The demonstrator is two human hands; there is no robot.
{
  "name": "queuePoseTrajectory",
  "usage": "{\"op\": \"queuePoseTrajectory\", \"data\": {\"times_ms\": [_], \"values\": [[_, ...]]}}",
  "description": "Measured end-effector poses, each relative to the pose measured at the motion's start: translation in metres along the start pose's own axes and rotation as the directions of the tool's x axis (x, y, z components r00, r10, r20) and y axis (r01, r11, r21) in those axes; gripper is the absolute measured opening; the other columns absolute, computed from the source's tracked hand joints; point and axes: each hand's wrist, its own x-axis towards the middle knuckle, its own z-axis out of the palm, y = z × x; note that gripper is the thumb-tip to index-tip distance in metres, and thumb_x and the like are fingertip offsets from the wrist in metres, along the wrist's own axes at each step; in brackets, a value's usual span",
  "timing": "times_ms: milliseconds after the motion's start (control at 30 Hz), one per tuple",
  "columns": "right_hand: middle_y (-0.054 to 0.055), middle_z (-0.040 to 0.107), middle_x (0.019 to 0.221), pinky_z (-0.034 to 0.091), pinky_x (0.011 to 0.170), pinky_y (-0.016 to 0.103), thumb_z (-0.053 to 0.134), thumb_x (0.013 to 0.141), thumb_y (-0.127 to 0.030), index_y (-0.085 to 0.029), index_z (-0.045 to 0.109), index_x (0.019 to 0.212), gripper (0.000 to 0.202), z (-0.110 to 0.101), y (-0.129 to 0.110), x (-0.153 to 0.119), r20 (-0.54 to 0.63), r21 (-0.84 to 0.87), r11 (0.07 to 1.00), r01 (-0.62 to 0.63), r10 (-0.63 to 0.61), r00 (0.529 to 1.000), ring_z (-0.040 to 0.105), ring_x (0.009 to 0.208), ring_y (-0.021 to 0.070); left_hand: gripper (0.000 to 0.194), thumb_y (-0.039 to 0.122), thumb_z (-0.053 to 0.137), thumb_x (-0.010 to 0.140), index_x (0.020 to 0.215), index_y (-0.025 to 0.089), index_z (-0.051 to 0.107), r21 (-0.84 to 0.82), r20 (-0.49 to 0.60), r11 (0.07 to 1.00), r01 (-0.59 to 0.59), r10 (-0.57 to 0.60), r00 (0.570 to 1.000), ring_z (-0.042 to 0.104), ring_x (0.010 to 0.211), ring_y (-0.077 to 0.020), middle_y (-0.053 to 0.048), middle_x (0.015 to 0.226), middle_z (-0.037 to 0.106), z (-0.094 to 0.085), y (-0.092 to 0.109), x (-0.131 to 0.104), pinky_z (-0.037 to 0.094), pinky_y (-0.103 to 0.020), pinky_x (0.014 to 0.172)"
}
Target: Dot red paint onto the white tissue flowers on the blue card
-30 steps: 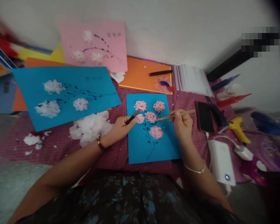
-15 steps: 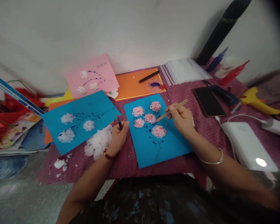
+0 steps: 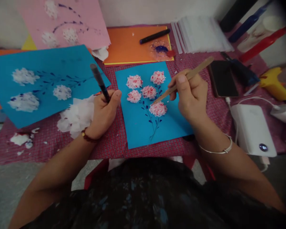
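Observation:
A blue sheet [image 3: 138, 130] with several pink-and-white tissue flowers and a painted stem lies in front of me. My right hand [image 3: 190, 92] grips a flat wooden stick [image 3: 199, 69] like a pen; its lower tip is at the upper left edge of the lowest flower [image 3: 158, 109]. Left of that sheet, my left hand [image 3: 106, 111] is closed round a dark pen [image 3: 100, 81] with a clear grey cap, held upright. Beside this hand lies a heap of white tissue pieces [image 3: 76, 117]. Another blue sheet [image 3: 78, 57], with white flowers, is at the left.
Behind are a pink sheet [image 3: 85, 12], an orange sheet [image 3: 124, 44] bearing a black pen [image 3: 154, 36] and blue and red paint, and plastic sleeves [image 3: 202, 35]. At right are a phone [image 3: 222, 78], a white power bank [image 3: 254, 130], a yellow glue gun [image 3: 276, 84] and a red tube [image 3: 264, 44].
The view has tilted down and come closer. The stick's tip has moved from the middle flower to the lowest one. Both hands keep their holds.

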Motion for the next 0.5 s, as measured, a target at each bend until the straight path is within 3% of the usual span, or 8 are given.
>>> {"op": "queuePoseTrajectory", "data": {"times_ms": [233,367,500], "values": [[-0.003,0.055,0.059,0.044,0.057,0.027,0.051,0.094,-0.043,-0.023,0.062,0.081,0.026,-0.023,-0.012,0.007,0.051,-0.014,0.998,0.060,-0.060,0.997,0.054,0.054,0.0110,0.047,0.047,0.049,0.093,0.055,0.020,0.045,-0.038,0.011,0.999,-0.015,0.015,1.000,0.034,0.050,-0.0112,0.001,0.054,0.038,0.000,0.001,0.001,0.024,-0.030,0.048],[-0.002,0.058,0.062,0.042,0.053,0.026,0.055,0.092,-0.038,-0.021,0.063,0.085,0.020,-0.039,-0.014,0.020,0.107,-0.040,0.995,0.096,-0.091,0.990,0.055,0.056,0.0103,0.045,0.043,0.048,0.093,0.055,0.020,0.044,-0.079,0.051,0.996,0.047,-0.043,0.998,0.033,0.049,-0.0108,0.002,0.053,0.037,0.001,0.002,0.000,0.022,-0.029,0.047],[-0.002,0.057,0.061,0.043,0.054,0.026,0.049,0.095,-0.037,-0.019,0.063,0.085,0.024,-0.034,-0.006,0.023,0.041,-0.008,0.995,0.104,-0.104,0.994,0.055,0.055,0.0103,0.043,0.042,0.049,0.091,0.055,0.020,0.040,-0.043,0.118,0.994,0.102,-0.097,0.988,0.028,0.048,-0.0107,0.002,0.052,0.032,0.003,0.007,-0.005,0.020,-0.028,0.046]]}}
